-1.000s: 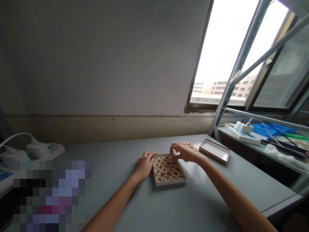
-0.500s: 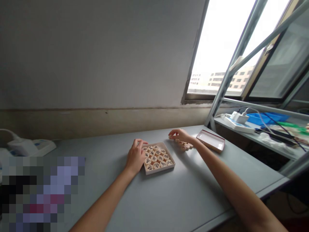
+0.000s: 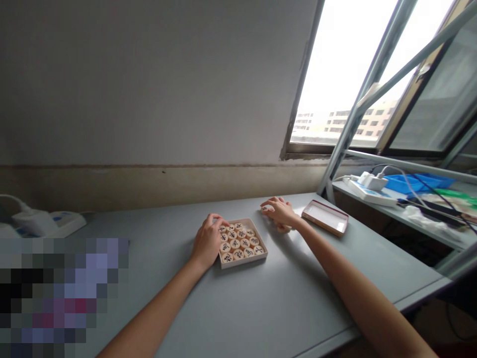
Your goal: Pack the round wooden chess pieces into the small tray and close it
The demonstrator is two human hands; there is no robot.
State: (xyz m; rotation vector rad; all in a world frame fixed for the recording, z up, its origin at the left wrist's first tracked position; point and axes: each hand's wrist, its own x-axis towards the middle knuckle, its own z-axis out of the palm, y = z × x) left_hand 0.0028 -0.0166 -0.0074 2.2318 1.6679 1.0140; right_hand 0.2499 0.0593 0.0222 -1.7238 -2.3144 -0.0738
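Left hand [image 3: 208, 242] on the pale box [image 3: 244, 262], right hand [image 3: 280, 211] over the loose discs [image 3: 283, 228]!
And here the left fingers bend over the near-square box's left rim, fingertips by round, wooden-looking discs [image 3: 245, 242] with dark characters, packed face up; whether they grip, I cannot tell. Across to the right, the other fingers arch low, a single disc [image 3: 265, 209] right at their tips, pinched or merely touched, I cannot tell! Just right of that hand lies a shallow, glossy-bottomed tray [image 3: 325, 217] with a reddish rim, flat on the smooth grey table [image 3: 238, 308].
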